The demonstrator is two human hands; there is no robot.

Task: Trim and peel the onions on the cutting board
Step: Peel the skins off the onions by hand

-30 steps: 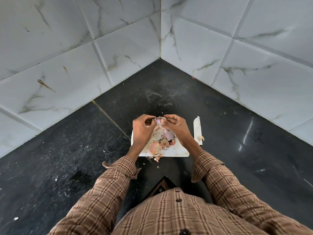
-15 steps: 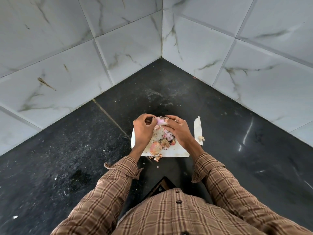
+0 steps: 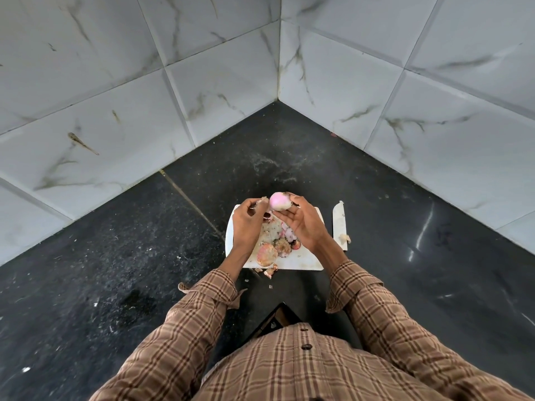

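A pale pink peeled onion [image 3: 279,200] is held up above the far edge of the white cutting board [image 3: 304,261] by the fingertips of my right hand [image 3: 301,224]. My left hand [image 3: 249,224] is just left of it and pinches a scrap of dry onion skin [image 3: 263,200]. Under the hands the board carries a heap of peels and several onions; one unpeeled reddish onion [image 3: 266,254] lies near the board's front edge. A white knife [image 3: 339,225] rests on the counter right of the board.
The board sits in the corner of a black stone counter [image 3: 405,221] backed by white marble-look wall tiles [image 3: 144,96]. Peel scraps [image 3: 270,272] lie off the board's front edge. My plaid sleeves fill the foreground.
My hands have drawn apart slightly. A piece of skin has come off the onion into my left hand, and the onion now shows bare and pink in my right fingertips.
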